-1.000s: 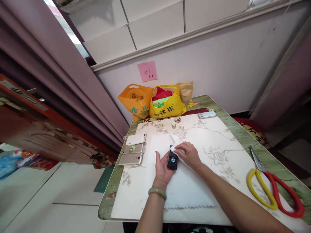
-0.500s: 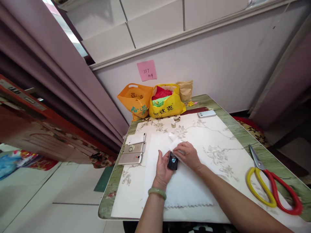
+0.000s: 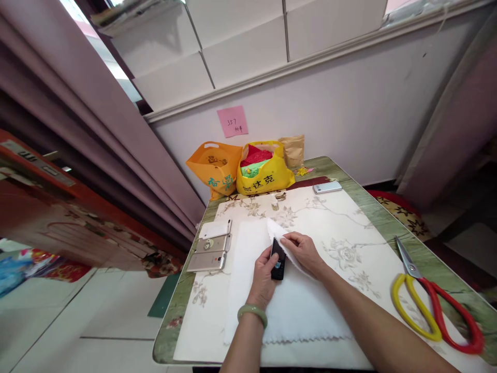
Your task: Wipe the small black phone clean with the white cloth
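Observation:
My left hand (image 3: 264,274) holds a small black phone (image 3: 278,269) with its thumb across the front, near the middle of the table. A white cloth (image 3: 306,311) with a zigzag edge lies flat below. One corner of it is lifted beside the phone, pinched in the fingers of my right hand (image 3: 305,253). Left of the hands, three phones lie in a column: a white one (image 3: 216,229), a gold one with a round emblem (image 3: 213,244) and another pale gold one (image 3: 206,261). A silver phone (image 3: 327,187) rests at the back right.
Large scissors (image 3: 417,280) with yellow and red handles lie at the right. An orange bag (image 3: 215,166), a yellow bag (image 3: 266,173) and a brown pouch (image 3: 293,151) stand along the back. A tiny bottle (image 3: 275,205) sits before them.
The left thumb has closed over the phone, which now stands more upright. The cloth corner in my right hand has opened out from a bunch into a raised flap beside the phone.

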Motion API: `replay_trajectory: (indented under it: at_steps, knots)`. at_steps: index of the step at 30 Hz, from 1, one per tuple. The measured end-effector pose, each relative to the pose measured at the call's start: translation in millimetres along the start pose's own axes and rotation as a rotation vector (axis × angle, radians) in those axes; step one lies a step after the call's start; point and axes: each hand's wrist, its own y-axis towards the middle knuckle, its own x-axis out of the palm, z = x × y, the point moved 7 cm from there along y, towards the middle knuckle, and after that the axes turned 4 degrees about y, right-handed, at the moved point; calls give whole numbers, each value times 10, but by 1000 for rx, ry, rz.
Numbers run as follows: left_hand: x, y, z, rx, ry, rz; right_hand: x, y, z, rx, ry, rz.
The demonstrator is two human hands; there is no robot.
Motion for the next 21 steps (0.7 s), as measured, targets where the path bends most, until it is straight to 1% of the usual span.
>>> replay_trajectory:
  at_steps: [3, 6, 11, 13, 16, 19, 21]
  knots:
    - [-18, 17, 23, 92, 204, 105, -41, 14, 42, 67, 52, 23]
    - [-4, 69, 74, 126, 400, 116, -51, 14, 68, 95, 62, 34]
    - [0, 182, 214, 99, 603, 8, -22, 9, 42, 50, 34, 7]
    - [33, 205, 278, 100, 711, -45, -26, 8, 23, 26, -7, 7]
    - [140, 222, 366, 126, 898, -115, -35, 6, -4, -22, -92, 12]
    - [282, 235, 408, 158, 1042, -186, -44, 10, -15, -65, -97, 28]
    - [341, 246, 404, 183, 1068, -180, -48, 17, -9, -73, -69, 42]
